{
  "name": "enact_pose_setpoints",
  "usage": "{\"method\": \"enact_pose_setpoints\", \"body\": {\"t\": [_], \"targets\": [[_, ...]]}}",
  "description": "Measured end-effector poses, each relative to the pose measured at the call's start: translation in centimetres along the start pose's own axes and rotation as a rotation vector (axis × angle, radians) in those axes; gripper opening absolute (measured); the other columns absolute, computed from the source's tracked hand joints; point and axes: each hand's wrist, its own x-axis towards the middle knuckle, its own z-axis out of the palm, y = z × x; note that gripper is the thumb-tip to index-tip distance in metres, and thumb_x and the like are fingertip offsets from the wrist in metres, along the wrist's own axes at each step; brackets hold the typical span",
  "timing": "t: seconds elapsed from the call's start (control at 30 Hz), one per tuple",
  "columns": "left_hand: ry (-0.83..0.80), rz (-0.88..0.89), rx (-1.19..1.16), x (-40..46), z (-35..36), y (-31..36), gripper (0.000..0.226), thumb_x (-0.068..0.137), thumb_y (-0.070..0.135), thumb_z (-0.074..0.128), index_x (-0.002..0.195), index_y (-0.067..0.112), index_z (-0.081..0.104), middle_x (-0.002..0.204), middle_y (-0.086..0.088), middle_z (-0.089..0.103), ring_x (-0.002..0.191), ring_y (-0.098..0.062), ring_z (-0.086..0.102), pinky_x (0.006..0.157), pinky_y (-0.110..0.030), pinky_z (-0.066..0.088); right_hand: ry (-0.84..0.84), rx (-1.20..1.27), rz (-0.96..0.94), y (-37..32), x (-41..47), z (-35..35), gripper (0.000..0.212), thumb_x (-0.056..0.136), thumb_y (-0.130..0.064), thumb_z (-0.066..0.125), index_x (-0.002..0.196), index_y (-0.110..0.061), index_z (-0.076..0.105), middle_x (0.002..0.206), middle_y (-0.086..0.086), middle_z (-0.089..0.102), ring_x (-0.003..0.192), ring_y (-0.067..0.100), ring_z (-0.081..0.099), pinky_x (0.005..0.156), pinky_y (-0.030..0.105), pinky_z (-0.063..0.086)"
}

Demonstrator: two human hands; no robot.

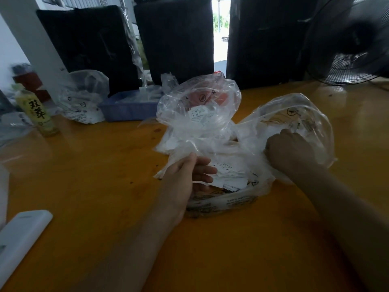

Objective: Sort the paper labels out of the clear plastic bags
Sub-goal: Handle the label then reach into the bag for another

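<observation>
A large clear plastic bag (pixel 294 114) with printed markings lies open on the orange table (pixel 105 165), full of small white paper labels (pixel 229 173). My left hand (pixel 189 173) holds the bag's near-left edge, thumb on top and fingers stretched toward the labels. My right hand (pixel 290 148) is fisted around a bunch of the bag's plastic on the right side. Behind it stands a second puffed-up clear bag (pixel 200 106) with a few labels inside.
A blue tray (pixel 128 110) with small bags sits at the back, beside another clear bag of labels (pixel 82 98). A yellow drink bottle (pixel 35 110) stands far left. A white flat device (pixel 21 234) lies near left. Black bundles and a fan (pixel 353 49) line the back.
</observation>
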Motion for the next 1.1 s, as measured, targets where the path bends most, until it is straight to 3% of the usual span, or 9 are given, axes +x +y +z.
{"method": "enact_pose_setpoints", "body": {"t": [0.13, 0.27, 0.33, 0.53, 0.7, 0.73, 0.87, 1.0, 1.1], "targets": [[0.006, 0.0, -0.023, 0.1, 0.0, 0.0, 0.044, 0.114, 0.035, 0.04, 0.109, 0.008, 0.075, 0.097, -0.011, 0.081, 0.079, -0.017, 0.073, 0.06, -0.023, 0.057, 0.136, 0.135, 0.032, 0.6, 0.6, 0.0, 0.02, 0.098, -0.018, 0.056, 0.086, -0.012, 0.071, 0.096, 0.012, 0.066, 0.079, 0.028, 0.062, 0.07, 0.037, 0.05], [0.001, -0.001, -0.024, 0.2, -0.1, -0.1, 0.045, 0.114, 0.036, 0.04, 0.109, 0.009, 0.075, 0.097, -0.011, 0.081, 0.079, -0.017, 0.074, 0.06, -0.024, 0.058, 0.027, 0.044, 0.027, 0.5, 0.7, 0.5, 0.026, 0.102, -0.033, 0.056, 0.118, -0.016, 0.067, 0.136, 0.02, 0.053, 0.109, 0.037, 0.062, 0.087, 0.044, 0.052], [-0.004, -0.004, -0.025, 0.1, -0.1, -0.1, 0.045, 0.114, 0.036, 0.04, 0.109, 0.009, 0.075, 0.097, -0.011, 0.081, 0.079, -0.017, 0.074, 0.06, -0.023, 0.057, -0.025, 0.019, 0.026, 0.5, 0.8, 1.0, 0.03, 0.103, -0.036, 0.053, 0.118, -0.015, 0.068, 0.138, 0.02, 0.046, 0.109, 0.038, 0.06, 0.088, 0.044, 0.052], [-0.006, -0.004, -0.029, 0.1, -0.1, -0.1, 0.045, 0.114, 0.036, 0.04, 0.109, 0.009, 0.075, 0.098, -0.012, 0.081, 0.079, -0.018, 0.074, 0.061, -0.025, 0.058, 0.115, 0.191, -0.004, 1.5, 0.9, 0.2, 0.025, 0.099, -0.034, 0.065, 0.091, -0.013, 0.075, 0.091, 0.009, 0.07, 0.086, 0.026, 0.067, 0.081, 0.038, 0.053], [-0.012, -0.009, -0.007, 0.1, -0.1, -0.2, 0.045, 0.114, 0.038, 0.039, 0.11, 0.011, 0.075, 0.099, -0.009, 0.081, 0.081, -0.018, 0.074, 0.064, -0.026, 0.059, 0.523, 0.477, -0.072, 1.0, -0.6, -2.5, 0.047, 0.104, -0.025, 0.051, 0.06, -0.008, 0.058, 0.052, 0.006, 0.053, 0.047, 0.022, 0.05, 0.055, 0.031, 0.047], [-0.013, -0.009, -0.004, 0.1, -0.1, -0.2, 0.045, 0.114, 0.039, 0.04, 0.111, 0.012, 0.075, 0.1, -0.009, 0.081, 0.082, -0.018, 0.074, 0.063, -0.026, 0.059, 0.504, 0.624, -0.092, 0.5, -0.8, -2.9, 0.045, 0.105, -0.026, 0.051, 0.064, -0.008, 0.061, 0.054, 0.006, 0.056, 0.047, 0.025, 0.05, 0.053, 0.03, 0.044], [-0.046, 0.035, 0.061, 0.1, 0.2, 0.2, 0.046, 0.105, 0.06, 0.048, 0.115, 0.023, 0.074, 0.108, 0.0, 0.081, 0.092, -0.018, 0.076, 0.07, -0.03, 0.06, 0.011, 1.291, -0.229, -2.2, -2.2, -3.7, 0.037, 0.106, -0.036, 0.051, 0.081, -0.014, 0.068, 0.063, -0.002, 0.057, 0.054, 0.016, 0.045, 0.052, 0.03, 0.037], [-0.127, 0.068, 0.067, -0.1, 0.2, 0.4, 0.064, 0.075, 0.082, 0.066, 0.116, 0.033, 0.074, 0.117, 0.007, 0.079, 0.1, -0.017, 0.076, 0.076, -0.03, 0.061, -0.015, 1.071, -0.442, -4.4, -3.5, -2.8, 0.037, 0.104, -0.046, 0.049, 0.081, -0.024, 0.07, 0.064, -0.006, 0.062, 0.05, 0.012, 0.048, 0.048, 0.023, 0.039], [-0.101, 0.1, 0.042, -0.2, 0.1, 0.3, 0.055, 0.075, 0.071, 0.073, 0.109, 0.028, 0.08, 0.11, 0.003, 0.081, 0.095, -0.016, 0.076, 0.074, -0.027, 0.061, -0.007, 0.939, -0.5, -5.3, -3.8, -2.5, 0.038, 0.104, -0.048, 0.047, 0.08, -0.026, 0.067, 0.065, -0.007, 0.063, 0.048, 0.009, 0.048, 0.049, 0.021, 0.038]]}}
